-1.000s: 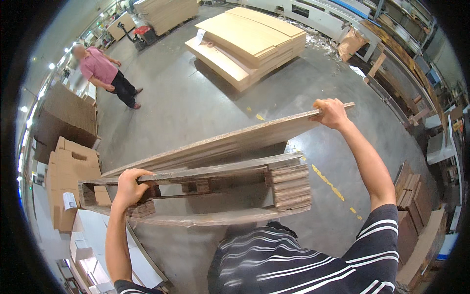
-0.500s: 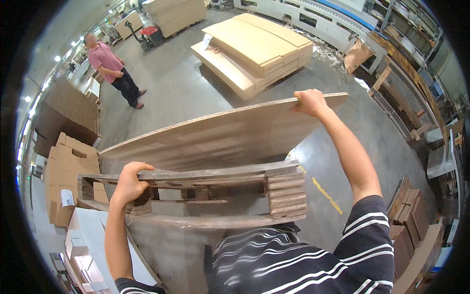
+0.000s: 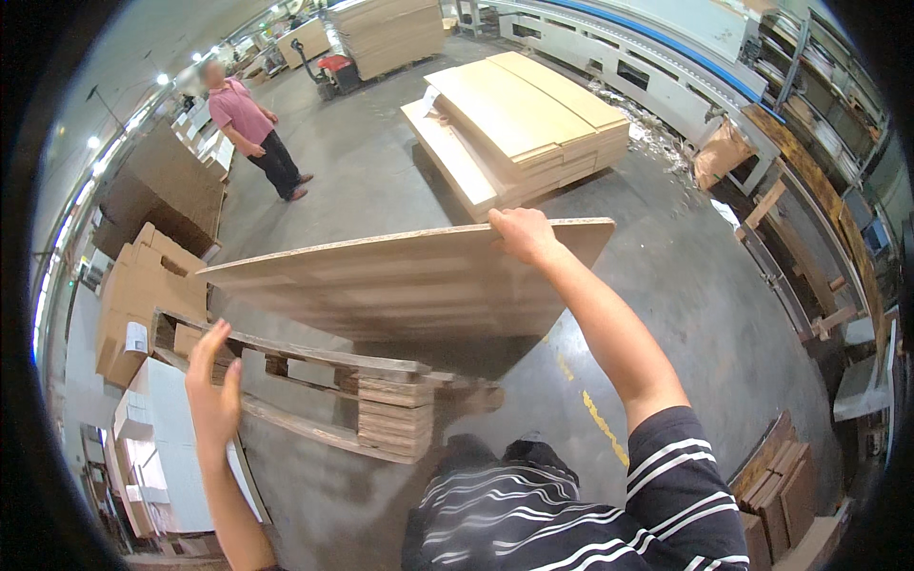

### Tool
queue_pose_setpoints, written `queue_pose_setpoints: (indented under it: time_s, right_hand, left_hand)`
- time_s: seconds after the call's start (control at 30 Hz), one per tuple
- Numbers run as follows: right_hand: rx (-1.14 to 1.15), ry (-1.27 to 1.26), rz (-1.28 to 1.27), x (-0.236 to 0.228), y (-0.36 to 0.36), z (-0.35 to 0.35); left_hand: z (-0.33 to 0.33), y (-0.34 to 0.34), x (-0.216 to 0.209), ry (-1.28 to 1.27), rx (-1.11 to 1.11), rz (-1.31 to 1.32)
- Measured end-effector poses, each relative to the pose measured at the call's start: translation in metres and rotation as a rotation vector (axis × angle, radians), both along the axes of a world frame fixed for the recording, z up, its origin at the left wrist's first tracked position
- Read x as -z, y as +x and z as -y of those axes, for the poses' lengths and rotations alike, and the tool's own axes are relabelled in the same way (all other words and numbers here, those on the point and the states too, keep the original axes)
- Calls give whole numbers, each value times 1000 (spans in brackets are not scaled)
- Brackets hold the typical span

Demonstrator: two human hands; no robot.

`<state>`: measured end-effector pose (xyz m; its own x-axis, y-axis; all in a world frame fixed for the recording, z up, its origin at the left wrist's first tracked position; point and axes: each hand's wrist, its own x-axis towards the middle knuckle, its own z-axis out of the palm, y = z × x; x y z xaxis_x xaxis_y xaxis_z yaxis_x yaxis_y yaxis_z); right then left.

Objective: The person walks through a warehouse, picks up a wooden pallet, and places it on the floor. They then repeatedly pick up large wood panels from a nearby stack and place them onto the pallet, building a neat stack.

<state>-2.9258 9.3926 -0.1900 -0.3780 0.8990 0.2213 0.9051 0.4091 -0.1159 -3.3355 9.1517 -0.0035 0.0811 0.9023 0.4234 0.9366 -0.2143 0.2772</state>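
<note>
Brown board [image 3: 419,276], seemingly midway through handling and not yet released, tilted on edge beyond the pallet [image 3: 392,404], right hand [image 3: 522,235] gripping its top, left hand [image 3: 213,385] open near the pallet.

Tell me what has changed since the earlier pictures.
The left hand has let go of the pallet and opened. The right ends of the pallet and the board have swung left. The right hand still grips the board's top edge; the stacked panels stay put.
</note>
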Motion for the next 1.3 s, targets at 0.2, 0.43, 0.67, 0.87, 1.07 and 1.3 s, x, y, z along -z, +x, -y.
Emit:
queue_pose_setpoints:
  time_s: [0.2,0.43,0.67,0.87,1.07,1.3]
  right_hand:
    - [85,-113,101,-1,49,2]
    - [-149,-93,63,4,71,-4]
    - [-349,-27,23,12,82,-23]
    - [-401,-143,41,4,122,-53]
    - [-388,-222,144,-16,184,-94]
    - [-404,-219,156,-21,299,-168]
  left_hand:
    - [68,169,55,176,605,211]
    - [-61,298,166,-304,62,1060]
    - [-206,230,203,40,-639,205]
    - [-265,175,197,-212,-469,-388]
    - [-305,210,207,-55,-231,-463]
    - [-378,319,204,-52,-124,-549]
